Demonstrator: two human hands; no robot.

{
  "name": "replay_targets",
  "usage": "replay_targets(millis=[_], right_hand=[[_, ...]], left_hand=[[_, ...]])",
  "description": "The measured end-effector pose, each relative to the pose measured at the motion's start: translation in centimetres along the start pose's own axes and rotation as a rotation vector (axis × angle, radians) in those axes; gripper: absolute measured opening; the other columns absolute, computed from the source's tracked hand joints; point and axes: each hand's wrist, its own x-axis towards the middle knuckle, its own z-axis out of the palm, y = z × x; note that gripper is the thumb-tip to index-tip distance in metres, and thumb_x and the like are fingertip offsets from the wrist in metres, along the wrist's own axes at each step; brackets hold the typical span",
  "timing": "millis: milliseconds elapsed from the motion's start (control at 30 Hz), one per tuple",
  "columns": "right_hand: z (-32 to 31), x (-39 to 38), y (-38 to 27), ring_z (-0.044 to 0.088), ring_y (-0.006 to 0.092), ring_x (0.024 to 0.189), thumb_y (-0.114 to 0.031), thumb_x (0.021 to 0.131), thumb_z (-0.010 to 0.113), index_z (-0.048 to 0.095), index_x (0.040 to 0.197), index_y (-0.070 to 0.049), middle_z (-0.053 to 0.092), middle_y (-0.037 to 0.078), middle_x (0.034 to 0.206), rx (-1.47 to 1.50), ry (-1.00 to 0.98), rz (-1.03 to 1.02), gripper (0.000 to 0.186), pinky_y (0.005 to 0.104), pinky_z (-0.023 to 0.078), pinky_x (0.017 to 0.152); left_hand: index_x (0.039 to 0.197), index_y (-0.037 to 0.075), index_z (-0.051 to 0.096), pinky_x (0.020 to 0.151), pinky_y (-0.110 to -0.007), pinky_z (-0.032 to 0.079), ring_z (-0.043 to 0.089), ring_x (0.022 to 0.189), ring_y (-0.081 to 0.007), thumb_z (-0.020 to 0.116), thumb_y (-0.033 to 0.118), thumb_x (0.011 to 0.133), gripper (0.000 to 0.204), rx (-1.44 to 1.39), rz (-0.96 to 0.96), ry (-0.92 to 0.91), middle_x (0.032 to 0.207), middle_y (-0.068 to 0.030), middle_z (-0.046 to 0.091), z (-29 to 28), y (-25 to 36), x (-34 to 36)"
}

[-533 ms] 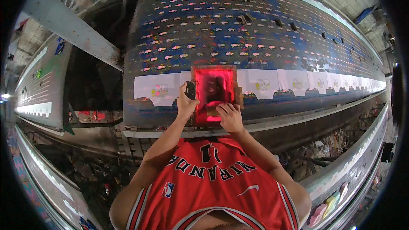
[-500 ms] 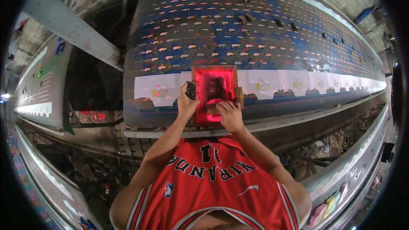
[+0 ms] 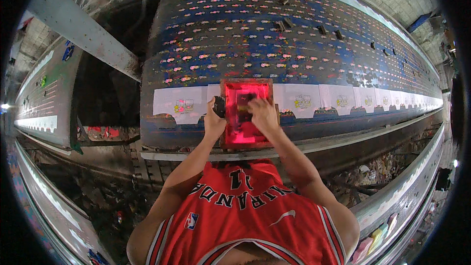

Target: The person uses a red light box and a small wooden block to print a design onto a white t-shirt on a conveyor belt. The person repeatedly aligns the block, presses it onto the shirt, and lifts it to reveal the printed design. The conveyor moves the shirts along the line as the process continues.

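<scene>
A small screen-printing frame [image 3: 246,81] with a wooden rim lies at the near edge of the long table, glossy red ink spread over its mesh. My left hand [image 3: 214,123] grips the frame's left side, beside a black block-like piece [image 3: 220,106] attached there. Over the mesh, my right hand [image 3: 265,116] is closed around a squeegee [image 3: 243,110], which is blurred and mostly hidden by the fingers. White fabric panels [image 3: 300,99] with a small printed picture lie in a row on both sides of the frame.
The long dark table [image 3: 196,135] carries rows of small printed marks and several dark small blocks [image 3: 322,30]. A rail [image 3: 167,156] runs along its near edge. A grey slanted beam [image 3: 88,29] stands at left. Other tables [image 3: 56,88] flank me, with coloured pieces [image 3: 378,239] lower right.
My right hand and the squeegee have moved up the mesh, away from me. Red ink now covers the lower part more evenly. My left hand stays on the frame's side.
</scene>
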Motion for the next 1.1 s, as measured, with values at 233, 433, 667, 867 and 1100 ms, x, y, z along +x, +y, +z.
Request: replay_targets(millis=[233, 433, 667, 867, 1100], right_hand=[[-3.0, -5.1, -0.6, 0.067, 0.0265, 0.113, -0.007, 0.079, 0.074, 0.072, 0.115, -0.01, 0.071, 0.004, 0.119, 0.07, 0.022, -0.059, 0.036, 0.0495, 0.047, 0.092], [-8.2, -7.0, 7.1, 0.067, 0.0267, 0.114, -0.005, 0.079, 0.07, 0.072, 0.117, -0.01, 0.072, 0.005, 0.12, 0.038, 0.051, -0.038, 0.039, 0.0482, 0.047, 0.094], [-13.2, -11.2, 17.6, 0.066, 0.0268, 0.114, -0.005, 0.076, 0.07, 0.073, 0.121, -0.01, 0.071, 0.004, 0.12, -0.007, 0.036, -0.035, 0.046, 0.0476, 0.047, 0.094], [-12.0, -13.5, 21.7, 0.065, 0.0274, 0.115, -0.008, 0.076, 0.07, 0.07, 0.121, -0.011, 0.069, 0.006, 0.122, 0.068, 0.019, -0.073, 0.046, 0.0491, 0.048, 0.093], [-12.8, -13.8, 21.6, 0.065, 0.0278, 0.118, -0.009, 0.077, 0.071, 0.07, 0.122, -0.011, 0.069, 0.006, 0.125, 0.07, 0.002, -0.069, 0.045, 0.0493, 0.048, 0.096]], left_hand=[[0.164, 0.011, 0.029, 0.081, -0.04, 0.059, 0.076, 0.088, -0.0326, 0.077, 0.001, 0.077, 0.099, 0.032, 0.234, 0.11, 0.117, -0.0225, 0.073, 1.6, 1.4, -1.0], [0.164, 0.007, 0.026, 0.077, -0.035, 0.06, 0.075, 0.087, -0.026, 0.073, -0.005, 0.078, 0.098, -0.16, 0.39, 0.155, 0.126, -0.0218, 0.07, 10.7, 5.4, -1.4], [0.164, 0.005, 0.026, 0.082, -0.038, 0.059, 0.075, 0.093, -0.0286, 0.074, -0.001, 0.077, 0.099, -0.175, 0.252, 0.107, 0.128, -0.0224, 0.069, 22.4, 8.9, -3.1], [0.161, 0.005, 0.032, 0.084, -0.039, 0.059, 0.075, 0.094, -0.0313, 0.075, 0.002, 0.076, 0.095, -0.072, 0.167, 0.104, 0.127, -0.0225, 0.069, 24.7, 9.7, -4.1], [0.158, 0.006, 0.036, 0.085, -0.042, 0.058, 0.075, 0.093, -0.034, 0.076, 0.004, 0.073, 0.094, -0.027, 0.144, 0.107, 0.12, -0.0221, 0.071, 24.5, 10.4, -3.7]])
